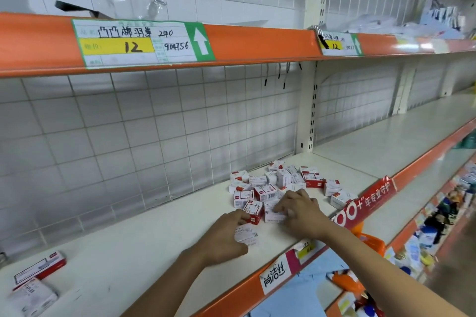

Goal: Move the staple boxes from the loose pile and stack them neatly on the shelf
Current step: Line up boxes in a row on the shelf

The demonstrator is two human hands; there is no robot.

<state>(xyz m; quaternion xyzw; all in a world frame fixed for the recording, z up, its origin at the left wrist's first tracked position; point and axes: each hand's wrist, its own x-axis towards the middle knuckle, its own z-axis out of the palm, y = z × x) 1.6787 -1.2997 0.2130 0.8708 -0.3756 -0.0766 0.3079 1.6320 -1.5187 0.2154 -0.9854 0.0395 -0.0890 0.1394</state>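
Hands [224, 235] [300, 210] grip staple boxes [274, 184] — on shelf [144, 247].

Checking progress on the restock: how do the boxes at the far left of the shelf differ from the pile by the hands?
The left boxes are just two, overlapping near the shelf's front edge; the pile holds many, scattered further back. No hand is near the left boxes, while the left hand and right hand each grip a box at the pile's near edge. Both groups are red-and-white and neither is neatly stacked.
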